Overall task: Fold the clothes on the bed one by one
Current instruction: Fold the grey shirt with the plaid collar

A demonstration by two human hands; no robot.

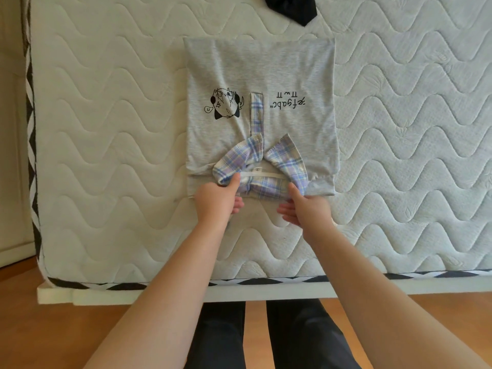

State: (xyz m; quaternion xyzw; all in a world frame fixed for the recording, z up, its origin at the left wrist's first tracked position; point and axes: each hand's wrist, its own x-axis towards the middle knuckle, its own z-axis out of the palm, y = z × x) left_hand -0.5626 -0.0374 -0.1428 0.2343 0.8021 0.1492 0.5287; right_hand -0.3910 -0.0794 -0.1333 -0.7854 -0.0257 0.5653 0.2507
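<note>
A grey polo shirt (261,75) lies flat on the white quilted mattress (106,129), its sides folded in to a tall rectangle. Its plaid collar (258,161) points toward me, and a cartoon print and black lettering show upside down on the chest. My left hand (217,199) grips the collar's left end, thumb on top and fingers tucked under the near edge. My right hand (306,206) holds the near edge at the collar's right end, thumb on top, fingers underneath. The near edge is lifted slightly off the mattress.
A black garment (291,8) lies at the far edge of the mattress, partly cut off by the frame. The bed's near edge (266,284) has black-and-white trim above a white base. My dark-trousered legs stand on a wooden floor (40,336).
</note>
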